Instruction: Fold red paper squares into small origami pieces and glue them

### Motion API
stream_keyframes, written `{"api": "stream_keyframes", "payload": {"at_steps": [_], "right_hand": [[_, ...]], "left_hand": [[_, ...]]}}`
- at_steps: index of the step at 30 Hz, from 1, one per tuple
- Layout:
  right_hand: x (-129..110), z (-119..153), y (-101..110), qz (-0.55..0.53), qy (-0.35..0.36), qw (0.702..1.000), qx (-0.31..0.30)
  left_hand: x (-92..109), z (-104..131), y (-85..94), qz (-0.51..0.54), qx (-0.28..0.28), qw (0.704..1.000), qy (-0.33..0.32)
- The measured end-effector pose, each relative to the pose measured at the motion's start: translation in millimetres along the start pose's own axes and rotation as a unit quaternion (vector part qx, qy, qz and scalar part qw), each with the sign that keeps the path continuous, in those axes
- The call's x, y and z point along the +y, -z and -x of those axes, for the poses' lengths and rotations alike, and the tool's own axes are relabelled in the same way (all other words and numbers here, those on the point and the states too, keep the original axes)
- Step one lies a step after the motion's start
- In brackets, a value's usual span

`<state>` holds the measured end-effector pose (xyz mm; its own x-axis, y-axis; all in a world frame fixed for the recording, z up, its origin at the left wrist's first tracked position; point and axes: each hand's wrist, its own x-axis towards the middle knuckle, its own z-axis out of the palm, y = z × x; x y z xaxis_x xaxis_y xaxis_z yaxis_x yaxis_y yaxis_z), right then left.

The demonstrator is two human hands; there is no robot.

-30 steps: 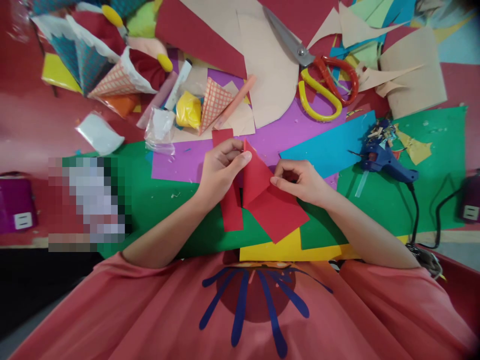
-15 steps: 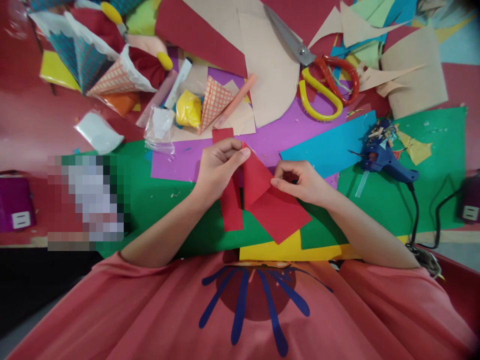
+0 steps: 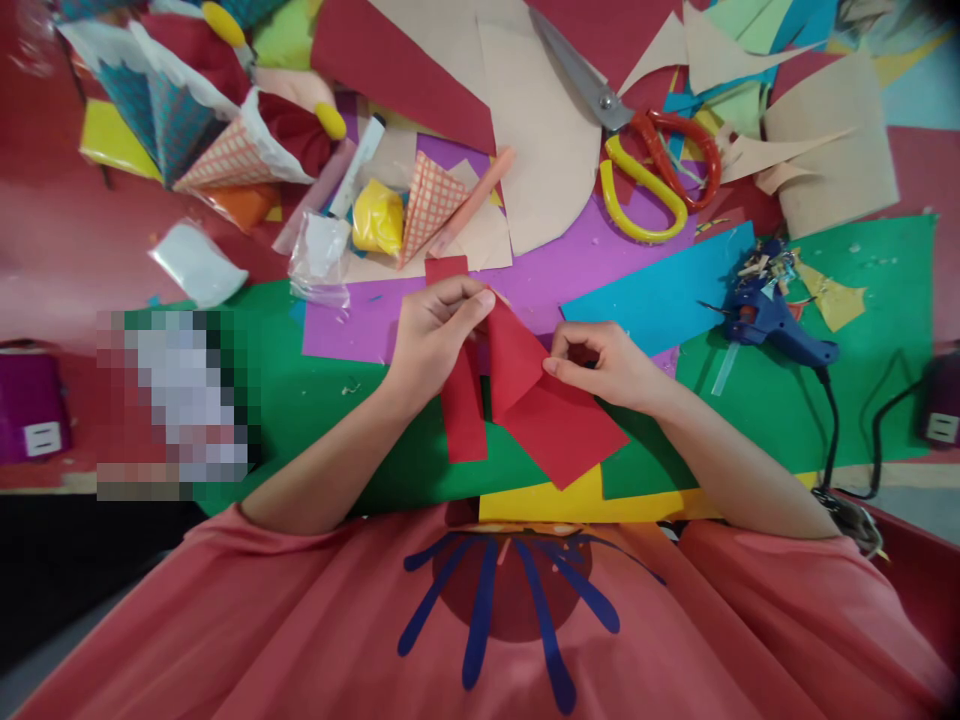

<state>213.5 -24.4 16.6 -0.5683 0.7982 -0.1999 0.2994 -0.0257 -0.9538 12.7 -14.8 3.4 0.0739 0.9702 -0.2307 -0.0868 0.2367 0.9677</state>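
Note:
A sheet of red paper [image 3: 559,435] with one corner folded over is held between my two hands. The folded flap [image 3: 514,350] forms a triangle. My left hand [image 3: 442,335] pinches the top point of the fold between thumb and fingers. At the flap's right corner, my right hand [image 3: 604,365] grips the paper edge between thumb and index finger. A separate red paper strip [image 3: 463,420] lies under my left hand, on the green sheet [image 3: 352,430].
Large scissors [image 3: 637,150] with red and yellow handles lie beyond my hands. A blue glue gun [image 3: 780,325] with a cord rests at right. Cone-shaped paper pieces [image 3: 247,150], a yellow packet [image 3: 379,215] and paper scraps [image 3: 742,60] crowd the far side. Blue paper [image 3: 660,290] sits near my right hand.
The red paper and both hands have shifted very slightly to the right. Both hands keep the same grip, and the fold looks the same.

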Motion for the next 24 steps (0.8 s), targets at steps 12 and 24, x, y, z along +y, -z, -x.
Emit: {"api": "stream_keyframes", "payload": {"at_steps": [12,24], "right_hand": [[-0.6,-0.3,0.7,0.001,-0.004,1.0,-0.006],[1.3,-0.3,0.7,0.016,0.009,1.0,-0.003]], "left_hand": [[-3.8,0.3,3.0,-0.041,-0.025,0.999,0.002],[3.0,-1.5,2.0,-0.034,0.022,0.999,-0.019]]}}
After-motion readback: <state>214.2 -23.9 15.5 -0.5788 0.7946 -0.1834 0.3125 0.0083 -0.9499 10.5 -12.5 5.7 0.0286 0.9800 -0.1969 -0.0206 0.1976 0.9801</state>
